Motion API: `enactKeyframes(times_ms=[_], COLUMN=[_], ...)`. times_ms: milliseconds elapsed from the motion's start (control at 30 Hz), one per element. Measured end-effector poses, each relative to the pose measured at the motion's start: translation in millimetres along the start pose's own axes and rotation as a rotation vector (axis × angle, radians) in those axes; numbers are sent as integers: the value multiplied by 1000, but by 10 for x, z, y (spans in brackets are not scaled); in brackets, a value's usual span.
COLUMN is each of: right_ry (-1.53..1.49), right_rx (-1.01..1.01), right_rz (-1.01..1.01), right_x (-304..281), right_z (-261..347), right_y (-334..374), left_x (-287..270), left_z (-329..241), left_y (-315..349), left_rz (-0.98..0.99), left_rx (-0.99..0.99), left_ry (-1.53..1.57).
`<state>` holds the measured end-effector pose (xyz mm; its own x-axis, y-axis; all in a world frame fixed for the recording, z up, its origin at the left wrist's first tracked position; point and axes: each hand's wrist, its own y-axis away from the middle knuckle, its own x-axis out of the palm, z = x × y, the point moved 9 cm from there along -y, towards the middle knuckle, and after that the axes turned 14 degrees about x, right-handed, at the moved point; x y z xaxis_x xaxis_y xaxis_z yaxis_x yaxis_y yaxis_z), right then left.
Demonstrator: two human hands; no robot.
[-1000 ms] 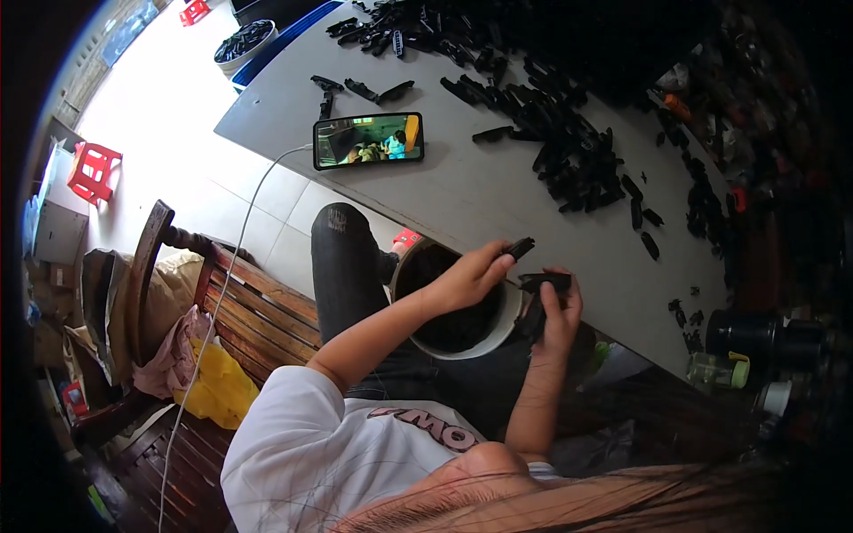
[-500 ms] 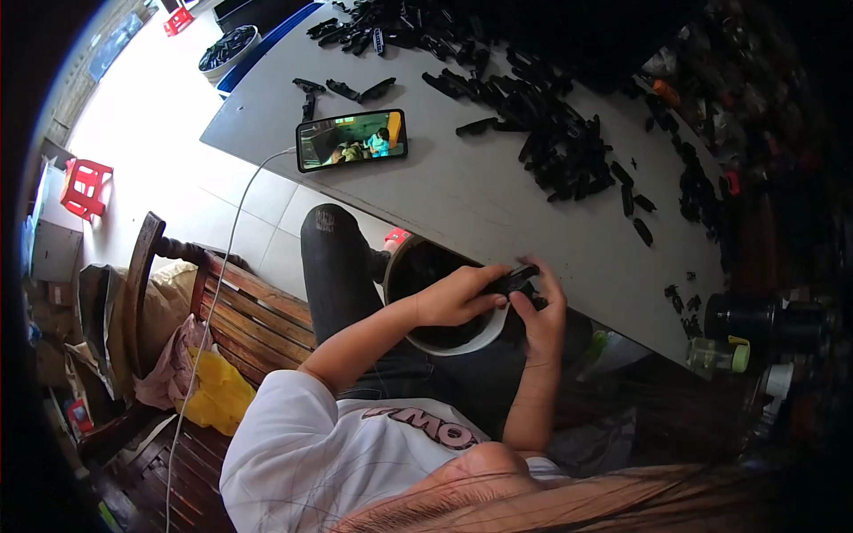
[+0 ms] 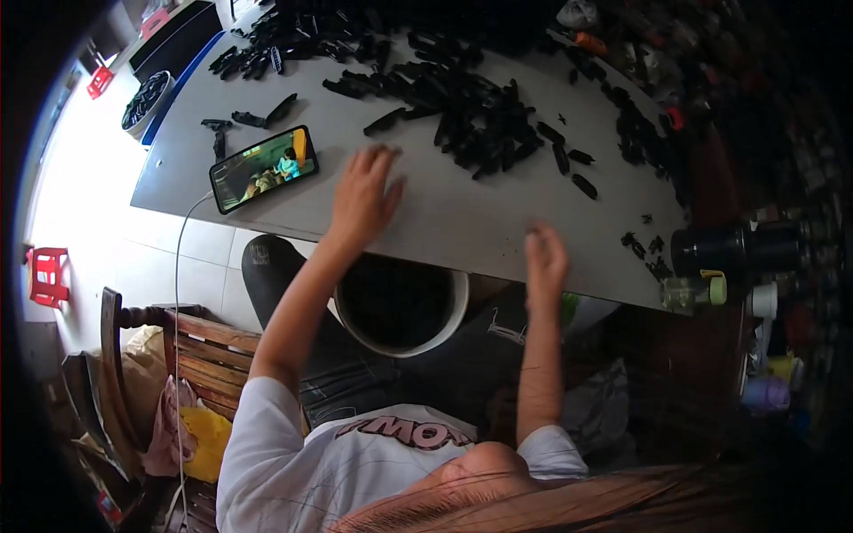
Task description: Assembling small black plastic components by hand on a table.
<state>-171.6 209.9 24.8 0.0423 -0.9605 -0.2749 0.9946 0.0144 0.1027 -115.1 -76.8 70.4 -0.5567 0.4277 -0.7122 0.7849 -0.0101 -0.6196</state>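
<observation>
My left hand (image 3: 362, 197) is over the near part of the grey table (image 3: 426, 209). Its fingers are spread and hold nothing, and their tips come close to a single black clip-like plastic piece (image 3: 385, 122). Farther right, my right hand (image 3: 546, 259) is above the table's front edge with its fingers loosely bent and apart; I see nothing in it. A heap of similar black pieces (image 3: 484, 124) covers the middle of the table. Below the edge, between my legs, sits a round bucket (image 3: 458, 311) with a pale rim and a dark inside.
A phone (image 3: 265, 169) playing a video leans on the left of the table, trailing a white cable (image 3: 179, 293). Small black bits (image 3: 656, 253) and a green-lidded clear bottle (image 3: 693, 290) are at the right. A wooden bench (image 3: 218, 351) stands at the left.
My hands have separated, and the black piece they held together is no longer in them. The left reached forward over the table, the right moved slightly forward. The view has shifted.
</observation>
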Motion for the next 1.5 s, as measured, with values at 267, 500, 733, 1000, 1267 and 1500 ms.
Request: enactKeyframes(times_ms=[267, 500, 733, 1000, 1267, 1500], right_ry=[1013, 935, -411, -119, -694, -681], right_rx=[-293, -244, 146, -222, 37, 26], right_rz=[-446, -114, 379, 225, 548, 450], right_x=[-765, -143, 617, 602, 783, 655], right_z=[-99, 215, 194, 418, 274, 178], right_y=[-1372, -684, 204, 420, 530, 482], left_x=[576, 390, 454, 406, 388, 486], left_z=[689, 272, -723, -865, -989, -1049], left_y=[-370, 250, 298, 347, 394, 394], left_rz=[176, 102, 21, 134, 224, 153], left_rx=[-198, -296, -138, -65, -102, -39], left_ry=[-254, 380, 851, 952, 996, 919])
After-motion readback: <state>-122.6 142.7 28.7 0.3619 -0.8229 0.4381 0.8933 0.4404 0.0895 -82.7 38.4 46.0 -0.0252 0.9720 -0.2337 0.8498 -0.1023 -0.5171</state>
